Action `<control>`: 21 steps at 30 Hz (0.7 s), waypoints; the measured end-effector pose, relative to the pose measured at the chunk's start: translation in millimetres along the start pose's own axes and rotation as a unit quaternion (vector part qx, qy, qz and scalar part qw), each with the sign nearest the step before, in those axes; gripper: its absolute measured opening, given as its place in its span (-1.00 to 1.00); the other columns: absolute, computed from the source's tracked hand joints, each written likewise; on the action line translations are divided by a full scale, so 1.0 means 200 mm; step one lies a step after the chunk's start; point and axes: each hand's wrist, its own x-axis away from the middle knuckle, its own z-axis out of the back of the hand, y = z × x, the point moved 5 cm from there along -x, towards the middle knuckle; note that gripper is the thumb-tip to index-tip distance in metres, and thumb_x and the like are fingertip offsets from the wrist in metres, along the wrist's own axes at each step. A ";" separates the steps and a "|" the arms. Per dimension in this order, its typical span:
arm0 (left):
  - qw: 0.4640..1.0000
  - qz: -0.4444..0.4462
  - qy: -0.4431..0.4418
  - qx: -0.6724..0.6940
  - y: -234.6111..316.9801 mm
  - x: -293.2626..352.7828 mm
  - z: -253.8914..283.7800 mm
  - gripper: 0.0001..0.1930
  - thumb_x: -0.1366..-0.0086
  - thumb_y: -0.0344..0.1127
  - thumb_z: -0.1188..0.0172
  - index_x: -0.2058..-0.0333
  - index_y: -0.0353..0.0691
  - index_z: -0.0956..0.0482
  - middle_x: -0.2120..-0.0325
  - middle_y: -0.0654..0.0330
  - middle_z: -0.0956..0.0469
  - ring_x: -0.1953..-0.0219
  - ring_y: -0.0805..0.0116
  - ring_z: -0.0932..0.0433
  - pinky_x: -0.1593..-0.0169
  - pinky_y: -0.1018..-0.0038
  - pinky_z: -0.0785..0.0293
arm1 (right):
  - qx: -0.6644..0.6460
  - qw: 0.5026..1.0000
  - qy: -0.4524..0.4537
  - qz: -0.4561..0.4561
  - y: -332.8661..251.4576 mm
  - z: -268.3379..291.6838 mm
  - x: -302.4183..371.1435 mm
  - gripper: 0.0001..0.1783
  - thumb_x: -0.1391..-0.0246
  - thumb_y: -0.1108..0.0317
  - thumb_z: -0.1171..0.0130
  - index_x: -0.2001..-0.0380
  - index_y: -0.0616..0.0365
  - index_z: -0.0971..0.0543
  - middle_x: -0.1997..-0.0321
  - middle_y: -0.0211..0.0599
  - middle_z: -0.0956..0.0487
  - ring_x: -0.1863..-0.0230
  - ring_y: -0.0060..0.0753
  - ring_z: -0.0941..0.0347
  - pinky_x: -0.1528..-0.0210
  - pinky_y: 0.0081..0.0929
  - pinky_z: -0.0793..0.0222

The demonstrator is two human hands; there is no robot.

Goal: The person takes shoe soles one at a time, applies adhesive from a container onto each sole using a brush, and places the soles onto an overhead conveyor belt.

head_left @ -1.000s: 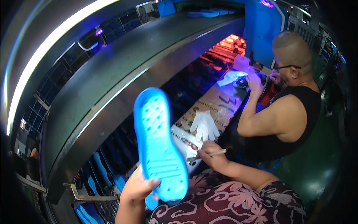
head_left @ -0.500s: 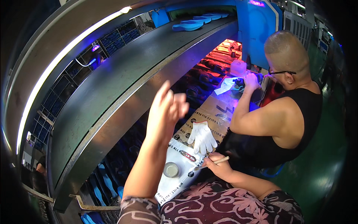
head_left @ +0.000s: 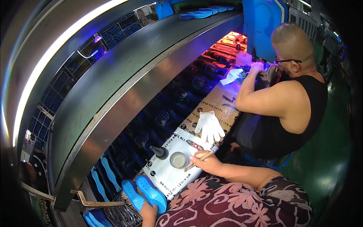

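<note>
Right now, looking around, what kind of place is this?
Probably a shoe factory: the left hand touches blue soles, more lie on a long belt, and the right hand holds a brush beside a cup.

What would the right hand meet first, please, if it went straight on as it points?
Holding the brush, the right hand would likely meet the round cup first, though depth is unclear.

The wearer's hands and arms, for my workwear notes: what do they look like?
The left hand and right hand are both bare. The right forearm is uncovered too; above it, a dark sleeve with pale looping lines matches the flower-patterned top.
</note>
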 end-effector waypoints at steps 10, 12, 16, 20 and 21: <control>0.967 -0.039 0.118 0.224 -0.23 -0.05 -0.14 -0.64 -0.04 -0.33 -0.11 0.20 -0.41 -0.35 0.42 -0.09 -0.56 0.32 0.00 -0.57 0.24 0.19 -0.46 | -0.002 0.997 0.002 -0.073 0.19 -0.18 0.04 -0.69 -0.15 0.24 -0.09 0.56 0.20 -0.60 0.61 -0.43 -0.50 0.52 -0.65 -0.33 0.44 -0.61 -0.26; 0.812 0.090 -0.012 0.576 -0.23 -0.05 -0.26 -0.67 -0.10 -0.37 -0.09 0.15 -0.37 -0.34 0.41 0.04 -0.55 0.39 0.15 -0.55 0.32 0.31 -0.47 | -0.015 0.996 0.028 -0.086 0.24 -0.20 0.05 -0.71 -0.15 0.28 -0.07 0.55 0.20 -0.60 0.64 -0.48 -0.45 0.54 -0.67 -0.27 0.47 -0.62 -0.22; 0.481 0.081 -0.311 0.816 -0.12 -0.06 -0.37 -0.62 -0.19 -0.25 -0.07 0.05 -0.27 -0.32 0.34 0.17 -0.52 0.47 0.42 -0.49 0.49 0.60 -0.40 | 0.024 0.995 0.031 -0.087 0.27 -0.22 0.05 -0.66 -0.18 0.22 -0.05 0.55 0.22 -0.59 0.60 -0.44 -0.49 0.50 -0.65 -0.32 0.40 -0.65 -0.25; 0.579 -0.006 -0.085 0.811 0.18 -0.04 0.01 -0.51 -0.22 -0.21 -0.06 -0.08 -0.25 -0.20 0.16 0.14 -0.46 0.33 0.40 -0.54 0.53 0.58 -0.44 | -0.011 0.998 -0.001 -0.063 0.18 -0.29 -0.02 -0.57 -0.21 0.11 0.01 0.54 0.23 -0.58 0.61 -0.42 -0.47 0.52 -0.64 -0.31 0.40 -0.67 -0.23; 0.616 -0.035 -0.091 0.782 0.21 -0.04 0.05 -0.42 -0.20 -0.25 -0.09 -0.15 -0.24 -0.11 0.09 0.13 -0.41 0.21 0.36 -0.50 0.37 0.53 -0.48 | -0.016 0.998 -0.020 -0.051 0.15 -0.31 -0.04 -0.56 -0.21 0.10 0.02 0.55 0.23 -0.58 0.61 -0.42 -0.46 0.53 -0.64 -0.30 0.41 -0.67 -0.23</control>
